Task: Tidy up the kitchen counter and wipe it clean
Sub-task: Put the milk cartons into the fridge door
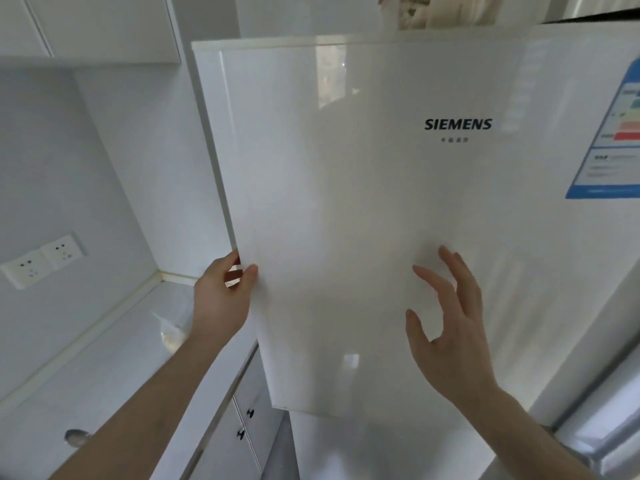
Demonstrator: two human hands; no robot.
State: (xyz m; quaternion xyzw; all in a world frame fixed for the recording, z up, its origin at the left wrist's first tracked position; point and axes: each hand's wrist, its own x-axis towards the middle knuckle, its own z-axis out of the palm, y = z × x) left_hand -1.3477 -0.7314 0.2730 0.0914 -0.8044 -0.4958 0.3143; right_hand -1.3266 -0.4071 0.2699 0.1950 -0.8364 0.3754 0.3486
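The person stands close in front of a white fridge door (346, 202) that carries the word SIEMENS in dark letters. The left hand (221, 299) grasps the left edge of this door: the thumb lies on the front face and the other fingers go around the edge, behind it. The right hand (450, 320) is released, with the fingers spread and almost straight, in front of the lower right part of the door. I cannot tell if its fingertips touch the glossy surface or stay just before it. It holds nothing.

The kitchen counter (104, 368) is on the lower left, below and beside the left forearm. Its top is white and shiny, and it meets the wall at a pale strip. A small grey round spot (74, 436) shows on the counter near the bottom left; what it is, I cannot tell. Under the counter there are white cupboard doors with 2 small black knobs (250, 413).

On the grey wall at the left sit 2 white power sockets (41, 261), side by side. A blue energy label (613, 140) is stuck on the fridge at the right edge. White upper cupboards (86, 26) hang at the top left.
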